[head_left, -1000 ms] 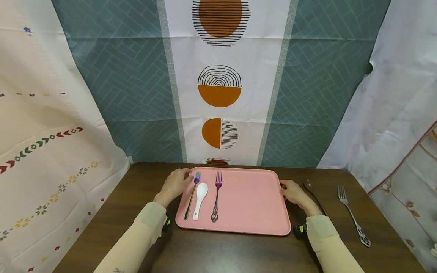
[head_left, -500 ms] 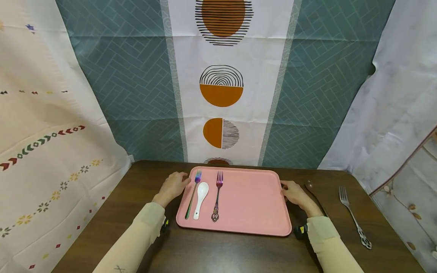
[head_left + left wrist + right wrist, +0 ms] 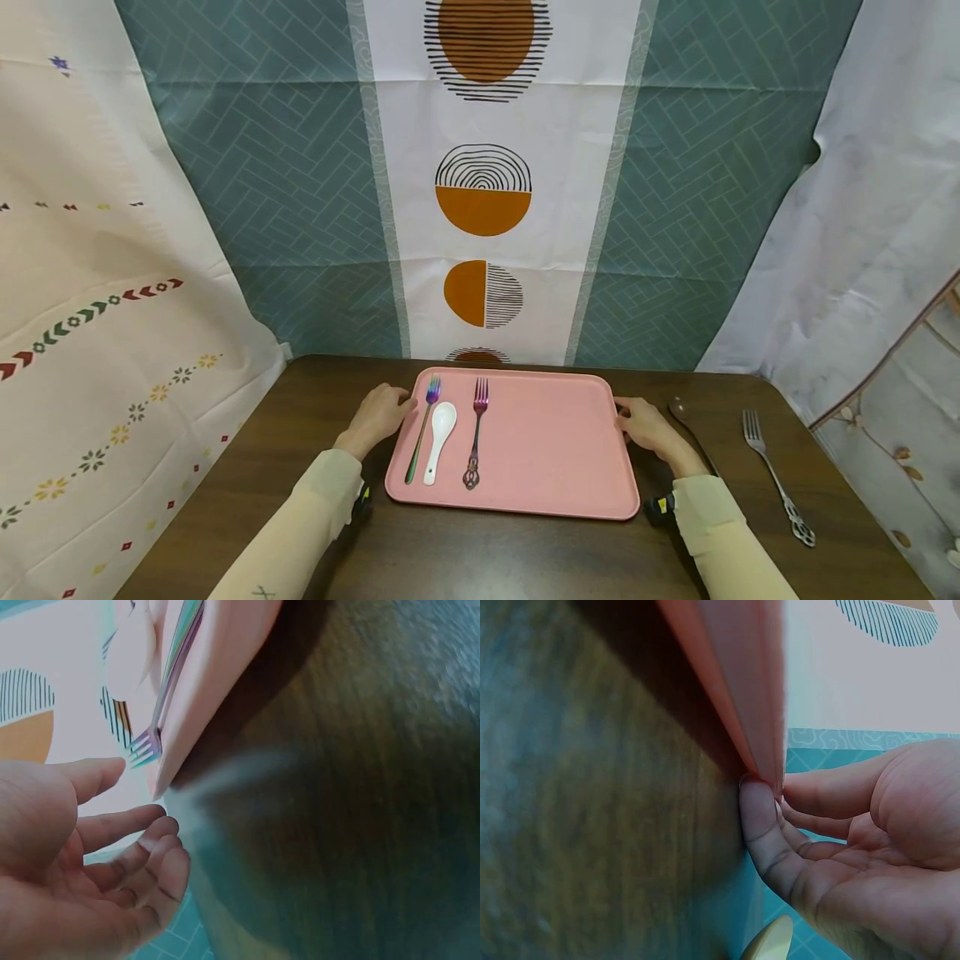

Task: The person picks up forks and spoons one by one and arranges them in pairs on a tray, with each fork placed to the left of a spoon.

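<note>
A pink tray [image 3: 555,442] lies on the dark wooden table. On its left part are a rainbow-coloured fork [image 3: 432,392], a white soup spoon [image 3: 443,420] and a purple-toned fork [image 3: 480,402] with an ornate handle. My left hand [image 3: 373,418] is beside the tray's left edge; in the left wrist view its fingers [image 3: 169,859] are loosely bent and hold nothing, close to the tray corner. At the opposite edge, my right hand [image 3: 648,427] pinches the rim between thumb and fingers, as the right wrist view shows.
Just right of my right hand lies a metal spoon [image 3: 678,408], partly hidden by the forearm. A silver fork [image 3: 767,454] is farther right on the table [image 3: 525,558]. Patterned cloths [image 3: 322,208] hang behind and at both sides.
My left hand has drawn slightly back and away from the tray's upper left edge. The right hand stays at the right rim. Tray and cutlery have not visibly moved.
</note>
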`<state>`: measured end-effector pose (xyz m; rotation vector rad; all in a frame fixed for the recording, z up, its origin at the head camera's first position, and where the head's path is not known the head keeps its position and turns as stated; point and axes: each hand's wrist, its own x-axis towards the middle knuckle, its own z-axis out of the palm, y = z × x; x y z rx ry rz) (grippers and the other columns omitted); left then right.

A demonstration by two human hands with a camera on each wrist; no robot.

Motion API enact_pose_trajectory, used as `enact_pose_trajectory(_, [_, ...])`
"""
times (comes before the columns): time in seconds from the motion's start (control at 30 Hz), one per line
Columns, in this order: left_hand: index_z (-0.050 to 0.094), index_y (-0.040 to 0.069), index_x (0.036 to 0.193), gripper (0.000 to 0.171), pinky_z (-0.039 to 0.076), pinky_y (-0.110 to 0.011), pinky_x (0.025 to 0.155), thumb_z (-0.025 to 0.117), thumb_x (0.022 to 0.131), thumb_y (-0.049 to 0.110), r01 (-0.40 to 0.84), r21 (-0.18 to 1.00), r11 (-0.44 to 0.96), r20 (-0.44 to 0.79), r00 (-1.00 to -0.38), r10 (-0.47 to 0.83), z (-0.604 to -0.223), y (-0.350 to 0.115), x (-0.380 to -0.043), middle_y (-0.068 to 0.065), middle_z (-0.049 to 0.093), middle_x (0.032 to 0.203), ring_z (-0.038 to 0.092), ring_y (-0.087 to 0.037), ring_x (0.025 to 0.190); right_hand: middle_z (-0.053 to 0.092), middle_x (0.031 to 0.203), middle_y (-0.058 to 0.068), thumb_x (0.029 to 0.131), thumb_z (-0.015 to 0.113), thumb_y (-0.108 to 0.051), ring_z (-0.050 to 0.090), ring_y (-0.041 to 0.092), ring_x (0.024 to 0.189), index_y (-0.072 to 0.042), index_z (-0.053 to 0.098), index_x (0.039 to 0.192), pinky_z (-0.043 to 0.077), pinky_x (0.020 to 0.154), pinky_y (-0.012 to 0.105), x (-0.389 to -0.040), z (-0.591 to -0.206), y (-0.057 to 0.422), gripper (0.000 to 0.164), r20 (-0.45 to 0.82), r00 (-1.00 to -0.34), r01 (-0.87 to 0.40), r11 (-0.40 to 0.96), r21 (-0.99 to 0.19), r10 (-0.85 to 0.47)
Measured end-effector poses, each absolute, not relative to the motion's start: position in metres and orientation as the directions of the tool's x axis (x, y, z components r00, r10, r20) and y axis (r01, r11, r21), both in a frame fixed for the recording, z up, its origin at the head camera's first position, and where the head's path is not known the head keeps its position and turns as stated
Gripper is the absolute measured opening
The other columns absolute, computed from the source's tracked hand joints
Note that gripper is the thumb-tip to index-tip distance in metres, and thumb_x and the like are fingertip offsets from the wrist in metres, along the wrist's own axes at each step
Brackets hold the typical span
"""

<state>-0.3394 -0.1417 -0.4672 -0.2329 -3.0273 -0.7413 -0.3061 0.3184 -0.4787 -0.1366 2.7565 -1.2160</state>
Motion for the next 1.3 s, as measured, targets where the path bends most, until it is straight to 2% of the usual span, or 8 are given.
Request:
enact_pose_trajectory(0.43, [0.066,-0.007,0.130,0.040,0.052,-0.056,0.101,0.061,0.105,0.023,0.110,0.524,0.845,-0.003,-0.991,0.130,-0.472,-0.145,-0.338,-0.026,0.067,0.129,0.064,-0.041,0.119,0.064,0.094,0.016,0.101,0.050,0.003,0.065,0.021,0.071,0.019,0.040,0.147,0.057,0.070,0.038,-0.307,-0.478,0.314,0.050,-0.076,-0.988,-0.039,0.686,-0.726,-0.137])
enact_pose_trajectory(0.7, [0.066,-0.009,0.130,0.039,0.054,-0.055,0.099,0.060,0.106,0.021,0.141,0.556,0.819,0.011,-0.987,0.162,-0.476,-0.145,-0.342,-0.026,0.067,0.129,0.065,-0.041,0.119,0.064,0.092,0.017,0.100,0.049,0.004,0.066,0.021,0.069,0.021,0.038,0.148,0.058,0.066,0.037,-0.306,-0.478,0.316,0.052,-0.080,-0.987,-0.038,0.681,-0.731,-0.141])
enact_pose_trajectory(1.07, [0.069,-0.004,0.128,0.033,0.057,-0.051,0.092,0.059,0.105,0.018,0.130,0.576,0.807,0.029,-0.990,0.138,-0.478,-0.148,-0.344,-0.022,0.070,0.124,0.069,-0.033,0.108,0.066,0.094,0.018,0.096,0.049,0.005,0.067,0.021,0.068,0.020,0.039,0.147,0.059,0.066,0.037,-0.308,-0.476,0.316,0.054,-0.073,-0.987,-0.046,0.684,-0.728,-0.145])
enact_pose_trajectory(1.3, [0.069,-0.004,0.129,0.032,0.061,-0.039,0.073,0.058,0.106,0.016,0.115,0.635,0.764,0.006,-0.990,0.144,-0.482,-0.150,-0.342,-0.020,0.072,0.117,0.071,-0.022,0.084,0.064,0.090,0.016,0.096,0.049,0.006,0.064,0.022,0.068,0.021,0.040,0.146,0.058,0.064,0.036,-0.306,-0.475,0.315,0.053,-0.089,-0.985,-0.036,0.679,-0.733,-0.148])
